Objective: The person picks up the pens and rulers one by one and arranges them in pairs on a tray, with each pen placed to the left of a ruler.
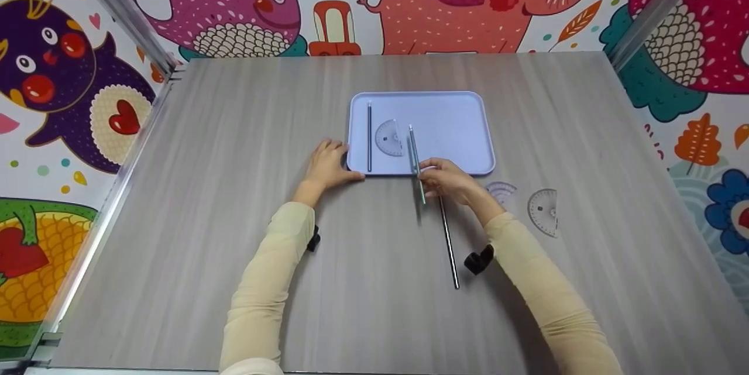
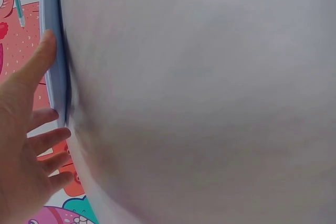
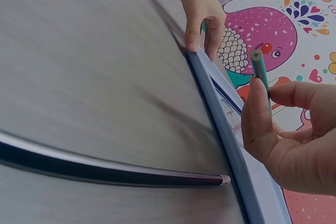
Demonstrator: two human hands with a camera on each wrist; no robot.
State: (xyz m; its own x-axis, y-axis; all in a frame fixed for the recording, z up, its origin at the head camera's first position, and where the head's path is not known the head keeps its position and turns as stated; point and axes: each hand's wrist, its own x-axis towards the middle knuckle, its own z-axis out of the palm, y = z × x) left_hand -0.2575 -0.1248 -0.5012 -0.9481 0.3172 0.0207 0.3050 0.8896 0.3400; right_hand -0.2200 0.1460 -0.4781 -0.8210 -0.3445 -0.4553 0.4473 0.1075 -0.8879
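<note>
Head view | right hand (image 1: 449,179) pinches green pencil (image 1: 415,152) | left hand (image 1: 327,165), fingers spread, touches tray (image 1: 456,126) | lilac protractor (image 1: 503,190) partly hidden

**Tray, pencil and two protractors on your grey wood-grain bench** (image 1: 374,269)

Your bench spreads wide before you, its pale streaks running away toward the far edge. Flat on it, slightly right of the middle, sits a shallow, rounded rectangular, pale lilac-blue tray (image 1: 453,126). Nearer you lies a long, slim, dark, glossy pencil (image 1: 449,240), slightly slanted, its far end just beside the tray's near rim. To its right lie a half-round, see-through purplish protractor (image 1: 502,189), partly hidden, near the tray's corner, and farther right a half-round, clear protractor (image 1: 543,212), straight edge facing right.
</note>
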